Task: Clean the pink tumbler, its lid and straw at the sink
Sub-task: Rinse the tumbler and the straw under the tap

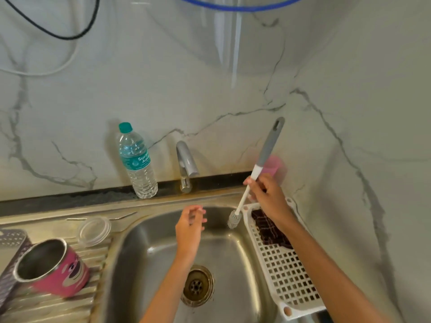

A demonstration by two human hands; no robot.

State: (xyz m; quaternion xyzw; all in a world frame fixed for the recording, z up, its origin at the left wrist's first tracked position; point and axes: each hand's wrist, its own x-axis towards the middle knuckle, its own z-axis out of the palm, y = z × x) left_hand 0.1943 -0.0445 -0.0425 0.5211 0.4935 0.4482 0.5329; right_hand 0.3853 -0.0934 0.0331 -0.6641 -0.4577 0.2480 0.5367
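Note:
The pink tumbler (54, 266) lies tilted on the ribbed draining board at the left, its steel mouth facing up and left. Its clear lid (94, 230) rests just behind it on the board, and the thin metal straw (123, 216) lies on the sink's back rim. My right hand (268, 194) grips a long grey-and-white bottle brush (254, 176), bristle head down over the basin's right edge. My left hand (190, 226) hovers over the steel sink (149, 252), fingers loosely curled and holding nothing.
A white plastic rack (279, 264) with a dark scrub pad (268, 227) spans the sink's right edge. A tap (186, 164) and a water bottle (137, 162) stand at the back. A pink object (276, 165) sits behind my right hand. A grey perforated item (11, 241) lies far left.

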